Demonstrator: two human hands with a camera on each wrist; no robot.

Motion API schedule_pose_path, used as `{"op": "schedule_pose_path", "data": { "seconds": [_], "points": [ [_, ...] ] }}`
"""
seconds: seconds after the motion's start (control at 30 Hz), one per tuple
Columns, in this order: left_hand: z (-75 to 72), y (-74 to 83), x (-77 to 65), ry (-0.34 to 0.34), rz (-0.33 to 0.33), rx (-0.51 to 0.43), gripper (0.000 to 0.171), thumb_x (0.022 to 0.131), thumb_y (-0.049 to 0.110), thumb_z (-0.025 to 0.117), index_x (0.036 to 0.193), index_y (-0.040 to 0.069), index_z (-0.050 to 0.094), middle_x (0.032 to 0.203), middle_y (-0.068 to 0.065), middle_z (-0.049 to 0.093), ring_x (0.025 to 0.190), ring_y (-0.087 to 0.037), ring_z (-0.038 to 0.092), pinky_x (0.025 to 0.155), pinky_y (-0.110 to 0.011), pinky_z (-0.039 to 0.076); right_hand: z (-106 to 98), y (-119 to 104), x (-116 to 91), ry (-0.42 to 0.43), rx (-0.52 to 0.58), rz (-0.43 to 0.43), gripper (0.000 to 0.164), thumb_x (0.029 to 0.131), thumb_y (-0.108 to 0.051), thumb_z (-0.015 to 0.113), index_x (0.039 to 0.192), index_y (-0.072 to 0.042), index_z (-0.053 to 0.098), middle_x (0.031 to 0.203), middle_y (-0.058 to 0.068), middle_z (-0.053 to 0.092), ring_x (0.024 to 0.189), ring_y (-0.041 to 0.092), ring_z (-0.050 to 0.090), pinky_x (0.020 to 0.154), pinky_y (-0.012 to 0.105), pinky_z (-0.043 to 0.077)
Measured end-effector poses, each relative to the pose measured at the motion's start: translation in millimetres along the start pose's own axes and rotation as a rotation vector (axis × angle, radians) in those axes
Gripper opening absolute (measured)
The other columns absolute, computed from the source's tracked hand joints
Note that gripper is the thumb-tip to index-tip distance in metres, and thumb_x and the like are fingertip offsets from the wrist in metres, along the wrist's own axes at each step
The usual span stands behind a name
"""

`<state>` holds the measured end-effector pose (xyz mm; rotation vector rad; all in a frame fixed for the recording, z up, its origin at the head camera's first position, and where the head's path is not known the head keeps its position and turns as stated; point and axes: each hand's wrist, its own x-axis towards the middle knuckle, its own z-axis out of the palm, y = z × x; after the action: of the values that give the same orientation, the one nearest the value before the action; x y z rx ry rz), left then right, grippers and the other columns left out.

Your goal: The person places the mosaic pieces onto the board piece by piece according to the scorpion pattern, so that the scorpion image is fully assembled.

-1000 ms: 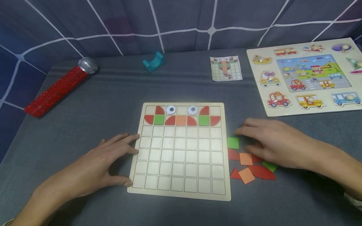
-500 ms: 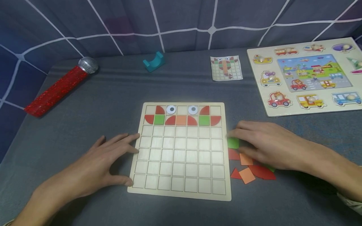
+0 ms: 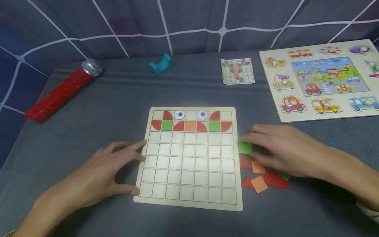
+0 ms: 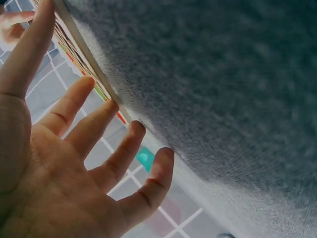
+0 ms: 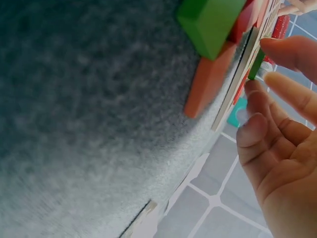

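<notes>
A wooden grid board (image 3: 189, 203) lies flat on the table, its top two rows bearing red quarter-circles, green squares, an orange square (image 3: 190, 126) and two round eye pieces (image 3: 179, 114). My left hand (image 3: 103, 172) spreads along the board's left edge, fingertips and thumb touching it. Just beyond the right edge, my right hand (image 3: 281, 149) pinches a green square (image 3: 245, 148) between thumb and fingers; the right wrist view shows this green piece (image 5: 256, 65) edge-on between the tips. Under and below that hand lie loose red, orange and green pieces (image 3: 259, 184), some partly hidden.
A small printed pattern card (image 3: 238, 71) lies behind the board. A vehicle knob puzzle (image 3: 278, 102) takes up the back right. At the back left are a red glittery microphone (image 3: 60, 93) and a teal curved block (image 3: 162, 65). A dark gridded cloth (image 3: 189, 29) hangs behind.
My right hand has moved left onto the green square, which now sits slightly raised and shifted in the fingers. My left hand stays at the board, with only small finger movement.
</notes>
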<state>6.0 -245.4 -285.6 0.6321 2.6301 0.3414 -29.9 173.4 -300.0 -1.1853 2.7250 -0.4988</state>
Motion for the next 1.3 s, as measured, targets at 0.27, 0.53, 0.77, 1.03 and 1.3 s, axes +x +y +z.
{"op": "schedule_pose_path", "data": {
  "seconds": [0.27, 0.53, 0.77, 1.03, 1.3],
  "points": [
    [0.7, -0.1, 0.5, 0.015, 0.010, 0.028, 0.077, 0.059, 0.060, 0.086, 0.126, 0.031, 0.062, 0.150, 0.007, 0.043, 0.129, -0.036, 0.041, 0.092, -0.070, 0.038, -3.6, -7.7, 14.5, 0.080, 0.022, -0.068, 0.037, 0.079, -0.017, 0.081, 0.115, -0.018, 0.070, 0.097, -0.012, 0.061, 0.078, 0.001, 0.051, 0.061, 0.024, 0.048],
    [0.4, -0.2, 0.6, 0.016, 0.021, 0.030, 0.076, 0.060, 0.062, 0.085, 0.126, 0.031, 0.062, 0.152, 0.008, 0.041, 0.129, -0.035, 0.041, 0.092, -0.069, 0.039, -1.2, -26.2, 48.4, 0.050, 0.067, -0.070, 0.032, 0.085, -0.011, 0.072, 0.117, -0.015, 0.069, 0.101, -0.007, 0.062, 0.082, 0.007, 0.053, 0.069, 0.030, 0.049],
    [0.5, -0.3, 0.4, 0.022, 0.027, 0.039, 0.075, 0.060, 0.063, 0.084, 0.124, 0.030, 0.062, 0.152, 0.008, 0.041, 0.129, -0.035, 0.041, 0.091, -0.069, 0.040, 5.9, -40.6, 85.2, 0.062, 0.081, -0.155, 0.027, 0.086, -0.008, 0.069, 0.112, -0.012, 0.068, 0.092, -0.005, 0.061, 0.078, 0.011, 0.052, 0.067, 0.029, 0.047],
    [1.6, -0.5, -0.3, 0.040, 0.036, 0.038, 0.073, 0.061, 0.062, 0.085, 0.124, 0.031, 0.062, 0.150, 0.008, 0.043, 0.129, -0.034, 0.042, 0.090, -0.066, 0.041, 10.5, -53.6, 115.9, 0.015, 0.091, -0.127, 0.026, 0.090, -0.008, 0.064, 0.115, -0.012, 0.070, 0.094, -0.004, 0.062, 0.083, 0.011, 0.056, 0.078, 0.031, 0.049],
    [1.6, 0.5, 0.4, 0.036, 0.026, 0.045, 0.076, 0.061, 0.067, 0.080, 0.125, 0.031, 0.062, 0.151, 0.007, 0.042, 0.129, -0.034, 0.042, 0.090, -0.067, 0.041, 15.2, -64.1, 130.4, -0.055, 0.061, -0.104, 0.017, 0.089, -0.006, 0.063, 0.105, -0.010, 0.067, 0.082, -0.004, 0.054, 0.074, 0.014, 0.051, 0.068, 0.030, 0.046]
  ]
}}
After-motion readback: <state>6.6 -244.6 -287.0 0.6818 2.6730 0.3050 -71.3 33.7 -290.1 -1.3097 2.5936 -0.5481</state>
